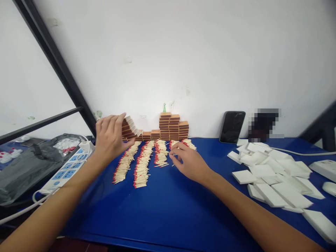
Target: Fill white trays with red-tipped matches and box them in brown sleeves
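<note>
My left hand (111, 134) is curled round a leaning stack of matchboxes (128, 127), fingers over the top and thumb low down. The white ends of these boxes face right, and my hand covers part of the stack. Loose matches with red heads lie in several long rows, one of them the front row of matches (142, 168). Over the rows at the right, my right hand (190, 161) has thumb and fingertips drawn together. What they hold, if anything, is too small to tell. Behind the rows stands a stepped wall of brown matchboxes (169, 127).
A pile of white boxes (270, 178) covers the right of the blue table (162, 213). A black phone (232, 126) leans on the wall, beside a pixelated dark object (264, 124). At left are a white power strip (68, 167) and a dark plastic bag (34, 168).
</note>
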Tool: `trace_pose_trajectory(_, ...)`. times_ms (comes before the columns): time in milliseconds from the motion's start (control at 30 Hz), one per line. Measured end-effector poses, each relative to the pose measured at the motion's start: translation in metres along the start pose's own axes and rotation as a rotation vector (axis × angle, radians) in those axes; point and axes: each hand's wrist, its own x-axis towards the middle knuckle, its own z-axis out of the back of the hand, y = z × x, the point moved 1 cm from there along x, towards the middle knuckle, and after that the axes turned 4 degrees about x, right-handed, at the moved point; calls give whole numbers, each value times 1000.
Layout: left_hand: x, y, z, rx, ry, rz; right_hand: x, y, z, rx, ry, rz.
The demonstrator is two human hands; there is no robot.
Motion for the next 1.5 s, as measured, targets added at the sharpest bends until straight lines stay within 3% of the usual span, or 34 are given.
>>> trace_pose_trajectory(67, -21, 21, 17, -14, 80, 23, 0, -2, -1, 2, -7, 5)
trace_pose_trajectory(133, -35, 48, 26, -38, 262, 6, 0, -3, -2, 5, -2, 11)
trace_pose_trajectory(233, -42, 88, 30, -78, 586, 19, -1, -5, -4, 14, 24, 15)
trace_pose_trajectory(300, -41, 107, 29, -73, 651, 49, -1, -7, -6, 18, 35, 8)
trace_pose_trajectory(400, -42, 118, 18, -137, 789, 83, -2, -10, -7, 17, 38, -3)
trace_pose_trajectory(533, -46, 117, -4, -274, 884, 114, -2, -12, -6, 11, 44, -3)
trace_pose_trajectory(700, -37, 120, -14, -370, 839, 212, -1, -13, -4, 13, 33, 1)
trace_pose_trajectory(867, -28, 103, 7, -547, 646, 292, -1, -16, -3, 17, 23, 1)
trace_pose_trajectory(1033, -42, 78, 20, -727, 420, 384, -2, -17, -4, 19, 45, -2)
trace_pose_trajectory(1367, -49, 78, 11, -431, 426, 178, -2, -14, -3, 13, 57, 7)
trace_pose_trajectory(1500, -46, 89, 9, -372, 537, 126, -2, -13, -2, 13, 81, -15)
